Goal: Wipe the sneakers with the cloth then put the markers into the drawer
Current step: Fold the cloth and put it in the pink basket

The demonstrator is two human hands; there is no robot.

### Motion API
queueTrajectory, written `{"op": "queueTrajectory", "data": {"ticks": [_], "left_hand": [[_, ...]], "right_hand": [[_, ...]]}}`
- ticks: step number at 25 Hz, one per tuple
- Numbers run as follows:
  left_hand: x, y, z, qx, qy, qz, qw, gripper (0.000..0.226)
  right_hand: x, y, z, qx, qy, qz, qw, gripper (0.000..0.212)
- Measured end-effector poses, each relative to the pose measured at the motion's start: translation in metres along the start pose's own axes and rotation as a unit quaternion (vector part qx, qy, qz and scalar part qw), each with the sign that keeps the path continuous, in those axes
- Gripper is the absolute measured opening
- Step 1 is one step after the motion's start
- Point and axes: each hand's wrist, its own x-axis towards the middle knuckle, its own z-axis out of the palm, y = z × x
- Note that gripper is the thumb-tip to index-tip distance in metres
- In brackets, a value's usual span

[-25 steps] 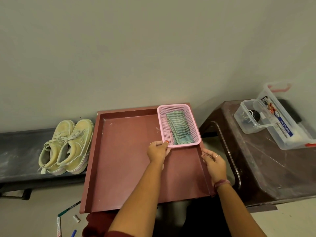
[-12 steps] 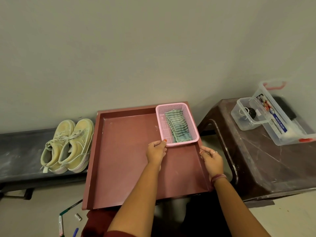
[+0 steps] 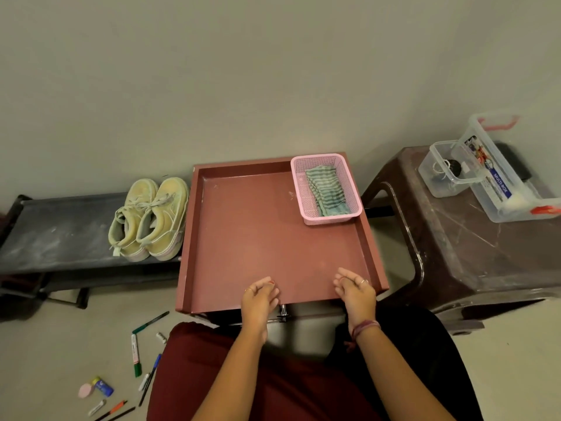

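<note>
A: Where do the hands stand?

B: Both sit at the near edge of the red drawer [image 3: 258, 232], over its bare floor. The left hand [image 3: 259, 296] has its fingers loosely curled and nothing in its grip. The right hand [image 3: 353, 287] is the same, curled softly and holding nothing.

A: And the cloth?

B: The striped cloth [image 3: 326, 191] lies folded in the pink basket [image 3: 328, 218], at the far right corner of the drawer, well apart from both hands. The sneakers [image 3: 150, 218] stand as a pair on the dark counter [image 3: 60, 235] just left of the drawer, the nearer one close against its side wall.

A: What could go wrong?

B: A few things, I'd judge. The basket looks light, so a one-handed snatch at the cloth could drag or tip it rather than lift the cloth clear. The sneakers sit at the counter's end by the drawer; a hard wipe with no steadying hand could shove one off the front edge, or against the drawer.

A: The markers?

B: They lie scattered on the floor [image 3: 45, 360] down at the left, a green-capped marker [image 3: 135, 355] among pens and small bits such as a pink eraser [image 3: 86, 391]. The risk there is order and sorting: gathering them before the wiping is done, or sweeping non-markers into the drawer. The round ones may also roll away when nudged.
</note>
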Motion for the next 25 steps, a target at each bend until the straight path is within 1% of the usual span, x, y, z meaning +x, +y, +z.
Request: {"op": "queueTrajectory", "data": {"ticks": [2, 3, 4, 5, 6, 8, 11, 12, 13, 15, 19, 25], "left_hand": [[-0.008, -0.012, -0.019, -0.002, 0.015, 0.000, 1.000, 0.017], [-0.011, -0.016, -0.025, 0.001, 0.021, 0.000, 1.000, 0.017], [-0.013, -0.018, -0.031, 0.003, 0.026, 0.001, 1.000, 0.017], [-0.015, -0.019, -0.036, 0.005, 0.029, 0.002, 1.000, 0.017], [-0.016, -0.020, -0.039, 0.006, 0.031, 0.004, 0.999, 0.016], [-0.017, -0.020, -0.046, 0.006, 0.037, 0.013, 0.999, 0.016], [-0.015, -0.019, -0.053, 0.004, 0.051, 0.026, 0.998, 0.015], [-0.015, -0.019, -0.055, 0.004, 0.058, 0.030, 0.998, 0.016], [-0.014, -0.020, -0.057, 0.004, 0.062, 0.033, 0.998, 0.016], [-0.012, -0.022, -0.059, 0.006, 0.067, 0.033, 0.997, 0.018], [-0.011, -0.029, -0.061, 0.024, 0.068, 0.037, 0.997, 0.021], [-0.012, -0.039, -0.063, 0.084, 0.082, 0.056, 0.992, 0.018]], "right_hand": [[-0.014, 0.024, -0.004, -0.076, -0.023, 0.007, 0.997, 0.020], [-0.018, 0.035, -0.006, -0.145, -0.051, -0.004, 0.988, 0.020], [-0.021, 0.044, -0.006, -0.227, -0.088, -0.025, 0.970, 0.021], [-0.023, 0.051, -0.005, -0.315, -0.126, -0.049, 0.939, 0.024], [-0.024, 0.055, -0.003, -0.395, -0.164, -0.072, 0.901, 0.030], [-0.026, 0.062, 0.005, -0.514, -0.239, -0.087, 0.820, 0.047], [-0.025, 0.073, 0.018, -0.630, -0.318, -0.070, 0.705, 0.070], [-0.026, 0.076, 0.022, -0.656, -0.331, -0.067, 0.675, 0.073], [-0.026, 0.078, 0.027, -0.674, -0.339, -0.067, 0.652, 0.075], [-0.026, 0.081, 0.036, -0.695, -0.350, -0.067, 0.624, 0.077], [-0.021, 0.091, 0.050, -0.725, -0.351, -0.068, 0.589, 0.080], [-0.018, 0.092, 0.055, -0.744, -0.323, -0.090, 0.578, 0.076]]}}
